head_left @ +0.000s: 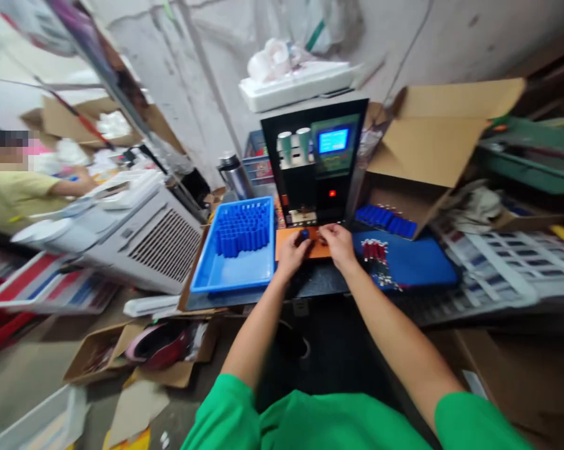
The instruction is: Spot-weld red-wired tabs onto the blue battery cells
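Note:
My left hand (291,253) is closed around a blue cylinder (304,235) over the orange mat (284,236). My right hand (338,245) is beside it with fingers pinched together; what they hold is too small to make out. Just behind both hands stands a black machine (298,187) with a lit blue display (333,140). To the left, many upright blue cylinders (242,234) stand in a blue tray (230,278). Small red parts (374,250) with pale ends lie on a blue surface (415,259) to the right.
An open cardboard box (417,150) stands at the right, with blue cylinders (385,220) at its front. A steel flask (235,175) is behind the tray. A grey slatted unit (155,237) and another person (14,187) are at the left.

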The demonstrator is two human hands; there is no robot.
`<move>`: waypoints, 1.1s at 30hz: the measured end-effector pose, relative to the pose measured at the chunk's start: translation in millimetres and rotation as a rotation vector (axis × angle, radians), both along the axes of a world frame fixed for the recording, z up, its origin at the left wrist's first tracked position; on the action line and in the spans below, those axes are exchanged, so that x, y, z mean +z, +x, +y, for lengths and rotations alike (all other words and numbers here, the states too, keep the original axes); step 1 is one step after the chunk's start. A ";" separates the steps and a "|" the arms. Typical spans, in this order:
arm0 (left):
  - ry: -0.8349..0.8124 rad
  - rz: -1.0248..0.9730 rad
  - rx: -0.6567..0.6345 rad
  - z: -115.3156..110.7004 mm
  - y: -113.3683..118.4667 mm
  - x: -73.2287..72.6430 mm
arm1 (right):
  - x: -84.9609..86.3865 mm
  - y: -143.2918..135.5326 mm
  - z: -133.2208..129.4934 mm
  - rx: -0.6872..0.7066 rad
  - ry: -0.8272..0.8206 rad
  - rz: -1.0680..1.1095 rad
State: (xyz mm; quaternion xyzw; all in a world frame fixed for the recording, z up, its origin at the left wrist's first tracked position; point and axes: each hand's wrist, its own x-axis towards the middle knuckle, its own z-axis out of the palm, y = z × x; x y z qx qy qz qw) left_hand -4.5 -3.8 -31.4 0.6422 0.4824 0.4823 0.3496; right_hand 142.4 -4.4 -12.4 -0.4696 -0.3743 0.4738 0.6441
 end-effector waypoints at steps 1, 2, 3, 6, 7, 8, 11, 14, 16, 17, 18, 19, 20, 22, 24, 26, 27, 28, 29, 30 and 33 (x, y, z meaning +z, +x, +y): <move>0.003 0.011 0.008 3.6 -1.5 0.7 | 0.1 -3.3 5.2 0.004 0.008 0.008; 0.001 0.019 0.008 6.3 -1.8 1.5 | -0.1 -5.6 9.5 0.013 0.014 0.009; 0.000 0.020 0.005 7.8 -1.3 2.4 | -0.6 -7.4 12.9 0.018 0.017 0.007; 0.014 0.003 -0.010 7.3 1.7 5.1 | -2.5 -12.8 18.5 0.030 0.042 -0.012; 0.018 0.001 -0.008 6.6 2.4 5.9 | -3.0 -14.7 19.5 0.037 0.053 -0.023; 0.019 0.001 -0.004 6.0 2.8 6.5 | -3.3 -16.5 20.3 0.043 0.064 -0.038; 0.012 0.001 0.011 5.6 2.8 7.1 | -2.3 -20.5 21.1 0.045 0.088 -0.091; 0.012 0.005 0.019 6.4 2.3 6.4 | 1.0 -21.7 19.7 0.024 0.086 -0.132; 0.010 0.001 0.020 6.8 2.3 5.8 | 3.4 -21.9 18.1 0.014 0.081 -0.152; 0.010 -0.005 0.020 6.9 2.4 5.6 | 4.5 -22.1 17.3 0.013 0.080 -0.159; 0.012 -0.010 0.022 6.9 2.5 5.5 | 5.4 -22.4 16.6 0.011 0.082 -0.164; 0.016 -0.011 0.025 6.9 2.5 5.4 | 6.3 -22.7 15.9 0.010 0.084 -0.169; 0.019 -0.007 0.030 6.9 2.6 5.3 | 7.0 -23.0 15.5 0.010 0.086 -0.172; 0.021 0.007 0.042 6.7 2.5 5.5 | 8.4 -23.7 14.8 0.007 0.086 -0.176; 0.020 0.017 0.046 6.5 2.5 6.1 | 9.7 -24.2 14.4 0.002 0.081 -0.186; 0.020 0.017 0.042 6.2 2.7 7.1 | 10.7 -24.5 14.1 -0.003 0.079 -0.192; 0.022 0.016 0.041 6.0 2.9 7.6 | 11.0 -24.5 14.0 -0.005 0.079 -0.194; 0.023 0.019 0.042 5.8 3.0 8.1 | 11.2 -24.6 13.9 -0.005 0.080 -0.194; 0.024 0.022 0.045 5.7 3.2 8.5 | 11.2 -24.8 13.9 -0.008 0.079 -0.194; 0.023 0.027 0.047 5.5 3.4 8.9 | 11.0 -24.9 14.0 -0.010 0.079 -0.193; 0.018 0.019 0.046 5.1 3.9 9.3 | 9.8 -25.3 14.6 -0.008 0.080 -0.186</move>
